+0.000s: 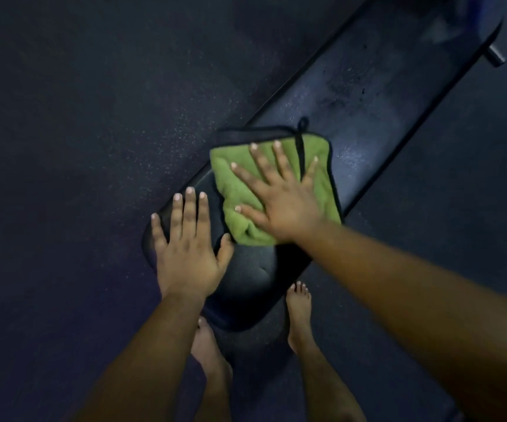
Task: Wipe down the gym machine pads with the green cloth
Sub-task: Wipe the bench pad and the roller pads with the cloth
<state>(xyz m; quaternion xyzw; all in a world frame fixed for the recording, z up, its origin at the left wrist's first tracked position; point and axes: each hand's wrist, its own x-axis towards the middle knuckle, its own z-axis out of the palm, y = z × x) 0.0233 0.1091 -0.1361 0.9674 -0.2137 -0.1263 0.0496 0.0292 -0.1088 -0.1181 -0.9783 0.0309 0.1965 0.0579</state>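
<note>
Pressing the green cloth (276, 190) flat on the black bench pad (383, 95), right hand (279, 202), fingers spread; left hand (188, 248) flat beside it, fingers straight. Bare feet (299, 312) on speckled floor (78, 117).

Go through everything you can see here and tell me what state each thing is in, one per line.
green cloth: folded, lying flat on the pad under the right hand.
bench pad: dark, speckled further along, cloth near its close end.
right hand: fingers spread, pressing on the cloth.
left hand: flat, resting on the pad's near end.
</note>
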